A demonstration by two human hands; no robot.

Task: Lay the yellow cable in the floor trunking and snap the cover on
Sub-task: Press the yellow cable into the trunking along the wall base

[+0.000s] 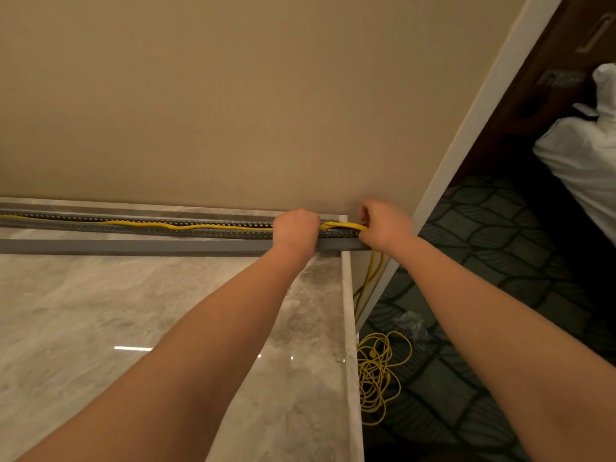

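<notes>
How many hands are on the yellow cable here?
2. The left hand grips the yellow cable over the trunking near its right end; the right hand holds it at that end. Fingertips are hidden.

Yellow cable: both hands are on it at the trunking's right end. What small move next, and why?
Probably press the bunched yellow cable between the left hand and the right hand down into the trunking. It looks humped there above the slotted walls, while further left it lies in the channel. The grey cover lies alongside, not yet on.
</notes>
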